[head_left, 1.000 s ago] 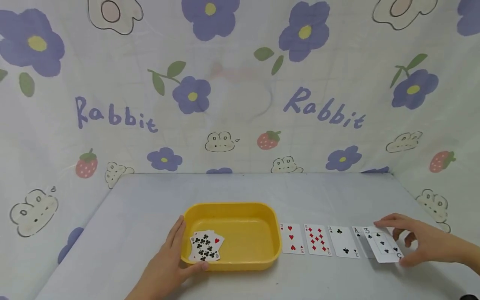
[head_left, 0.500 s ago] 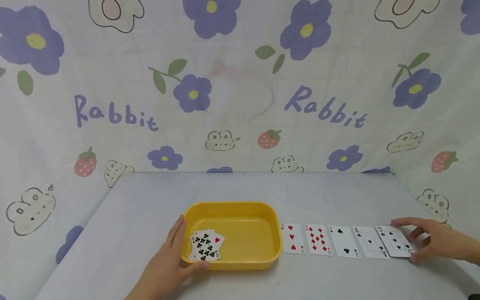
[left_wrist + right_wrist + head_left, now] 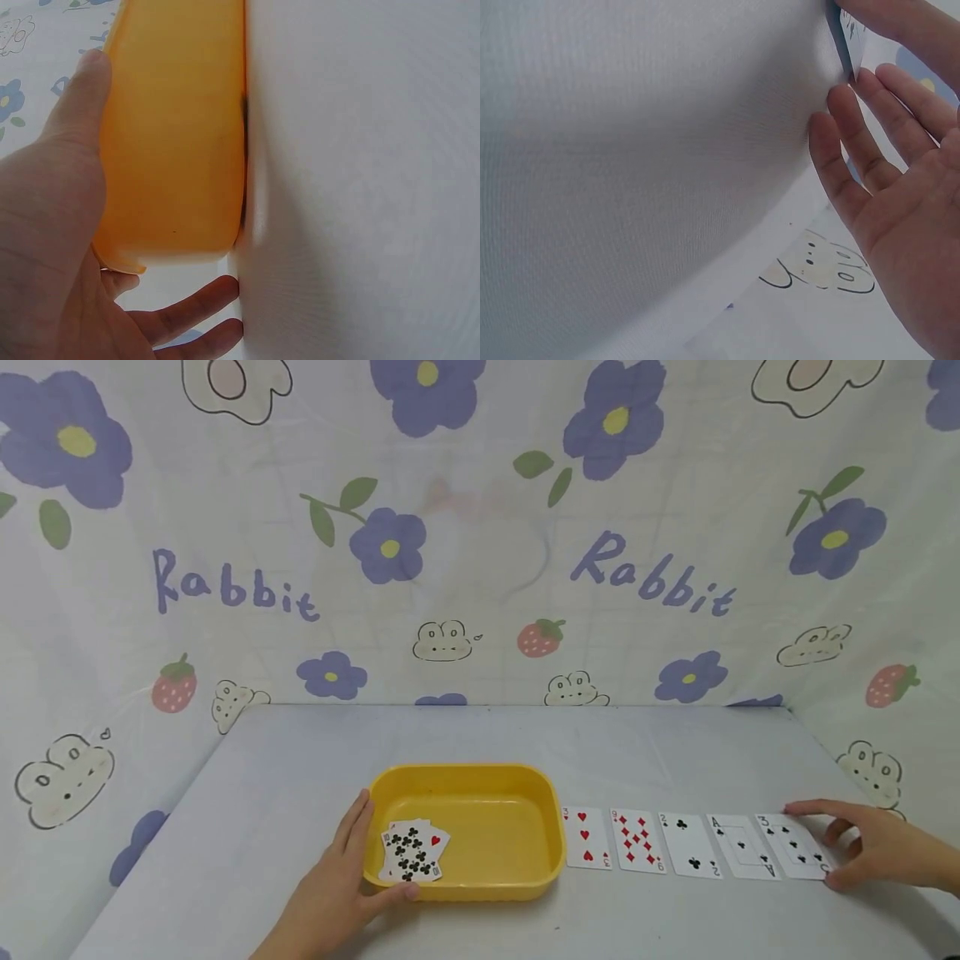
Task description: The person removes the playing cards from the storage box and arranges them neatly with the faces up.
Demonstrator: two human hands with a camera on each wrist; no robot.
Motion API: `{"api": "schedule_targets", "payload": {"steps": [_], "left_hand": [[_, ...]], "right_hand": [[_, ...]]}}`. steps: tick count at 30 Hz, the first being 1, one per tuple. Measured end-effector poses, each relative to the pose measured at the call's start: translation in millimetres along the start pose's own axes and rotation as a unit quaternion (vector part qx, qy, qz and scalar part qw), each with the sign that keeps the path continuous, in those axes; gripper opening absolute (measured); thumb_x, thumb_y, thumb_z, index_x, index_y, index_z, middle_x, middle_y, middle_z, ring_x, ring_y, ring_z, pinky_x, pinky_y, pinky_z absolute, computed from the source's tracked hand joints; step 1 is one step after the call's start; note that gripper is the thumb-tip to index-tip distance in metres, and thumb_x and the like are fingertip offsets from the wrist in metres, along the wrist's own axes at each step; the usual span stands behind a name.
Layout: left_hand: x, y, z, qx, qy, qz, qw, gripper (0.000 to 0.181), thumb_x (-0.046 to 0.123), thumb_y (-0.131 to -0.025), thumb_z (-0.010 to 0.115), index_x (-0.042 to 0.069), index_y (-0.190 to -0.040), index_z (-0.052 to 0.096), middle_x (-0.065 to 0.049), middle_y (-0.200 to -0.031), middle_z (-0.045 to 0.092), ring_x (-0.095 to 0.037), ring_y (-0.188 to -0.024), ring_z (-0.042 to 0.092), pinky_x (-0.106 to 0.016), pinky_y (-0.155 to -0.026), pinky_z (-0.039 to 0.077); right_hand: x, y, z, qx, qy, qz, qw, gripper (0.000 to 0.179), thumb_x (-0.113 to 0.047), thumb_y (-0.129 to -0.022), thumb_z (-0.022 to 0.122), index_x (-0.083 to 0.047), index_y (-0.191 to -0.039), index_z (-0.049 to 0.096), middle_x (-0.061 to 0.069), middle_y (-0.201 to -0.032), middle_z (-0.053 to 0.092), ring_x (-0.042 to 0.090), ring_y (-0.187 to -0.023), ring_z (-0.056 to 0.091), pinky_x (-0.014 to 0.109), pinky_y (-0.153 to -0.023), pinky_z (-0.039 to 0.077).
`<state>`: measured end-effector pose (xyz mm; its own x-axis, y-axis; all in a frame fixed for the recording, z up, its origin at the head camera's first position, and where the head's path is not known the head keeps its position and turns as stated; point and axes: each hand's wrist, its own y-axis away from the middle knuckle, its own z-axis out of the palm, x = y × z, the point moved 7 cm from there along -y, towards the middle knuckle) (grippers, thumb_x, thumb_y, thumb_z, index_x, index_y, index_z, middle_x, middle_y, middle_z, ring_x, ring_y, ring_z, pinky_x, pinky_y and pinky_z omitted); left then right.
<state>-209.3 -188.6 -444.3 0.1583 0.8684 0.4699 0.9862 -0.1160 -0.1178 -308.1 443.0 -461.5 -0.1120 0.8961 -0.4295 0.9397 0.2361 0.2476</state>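
Observation:
My left hand [image 3: 330, 877] grips the left end of a yellow tray [image 3: 465, 891], its thumb on the front rim and its fingers along the left side. The left wrist view shows the thumb against the tray wall [image 3: 176, 135]. A small pile of playing cards [image 3: 411, 852], a ten of clubs on top, lies in the tray's left part. My right hand [image 3: 873, 843] holds the right corners of a black-pipped playing card [image 3: 791, 846] between forefinger and thumb. Only a sliver of that card [image 3: 853, 34] shows in the right wrist view.
Face-up cards form a row right of the tray: a three of hearts [image 3: 587, 843], a nine of diamonds [image 3: 637, 842], a two of clubs [image 3: 686, 847] and a black ace [image 3: 738, 856]. Behind the white table [image 3: 480, 735] hangs a flowered cloth [image 3: 480, 568].
My right hand has moved right and down with the black-pipped card, which was tilted over the ace and now lies at the row's right end. The left hand keeps its place on the tray.

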Motion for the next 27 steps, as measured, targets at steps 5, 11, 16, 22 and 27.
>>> {"api": "schedule_targets", "payload": {"steps": [5, 11, 16, 22, 27], "left_hand": [[1.3, -1.1, 0.2, 0.001, 0.001, 0.003, 1.0000, 0.126, 0.084, -0.069, 0.058, 0.010, -0.159, 0.008, 0.001, -0.164, 0.000, -0.033, -0.139, 0.033, -0.054, -0.103, 0.040], [3.1, -5.1, 0.3, 0.001, -0.005, 0.007, 1.0000, 0.127, 0.086, -0.069, 0.057, 0.011, -0.159, 0.007, 0.003, -0.164, -0.001, -0.031, -0.139, 0.033, -0.052, -0.104, 0.040], [5.0, -7.2, 0.5, -0.002, -0.001, 0.010, 0.9999, 0.127, 0.086, -0.069, 0.056, 0.009, -0.159, 0.009, 0.002, -0.164, -0.001, -0.031, -0.140, 0.033, -0.052, -0.104, 0.040], [6.3, -6.8, 0.5, 0.002, 0.007, 0.016, 0.9999, 0.126, 0.085, -0.070, 0.056, 0.009, -0.159, 0.009, 0.001, -0.164, 0.001, -0.033, -0.139, 0.033, -0.054, -0.103, 0.040], [0.3, -1.8, 0.6, 0.000, 0.005, 0.001, 1.0000, 0.126, 0.084, -0.069, 0.058, 0.013, -0.159, 0.006, 0.003, -0.164, -0.001, -0.032, -0.140, 0.032, -0.052, -0.104, 0.039]], "right_hand": [[-0.8, 1.2, 0.8, -0.002, 0.003, 0.009, 1.0000, 0.097, -0.027, -0.056, 0.094, -0.003, -0.140, 0.051, 0.009, -0.102, 0.059, 0.024, -0.080, 0.054, 0.038, -0.067, 0.051], [-0.1, 5.0, 1.2, 0.012, 0.020, 0.011, 0.9997, 0.097, -0.023, -0.055, 0.094, -0.002, -0.139, 0.051, 0.009, -0.105, 0.059, 0.024, -0.082, 0.053, 0.038, -0.067, 0.052], [-0.6, 7.9, 0.7, 0.014, 0.022, 0.011, 0.9996, 0.098, -0.023, -0.056, 0.094, -0.002, -0.140, 0.050, 0.008, -0.104, 0.059, 0.024, -0.081, 0.052, 0.037, -0.066, 0.052], [-6.1, 11.5, 0.4, 0.008, 0.028, 0.009, 0.9995, 0.097, -0.023, -0.057, 0.093, 0.001, -0.139, 0.048, 0.007, -0.097, 0.058, 0.023, -0.078, 0.052, 0.037, -0.065, 0.050], [-24.0, 14.1, -2.0, 0.011, 0.038, -0.016, 0.9991, 0.097, -0.027, -0.059, 0.093, 0.003, -0.138, 0.047, 0.009, -0.105, 0.060, 0.023, -0.081, 0.053, 0.037, -0.065, 0.049]]}}
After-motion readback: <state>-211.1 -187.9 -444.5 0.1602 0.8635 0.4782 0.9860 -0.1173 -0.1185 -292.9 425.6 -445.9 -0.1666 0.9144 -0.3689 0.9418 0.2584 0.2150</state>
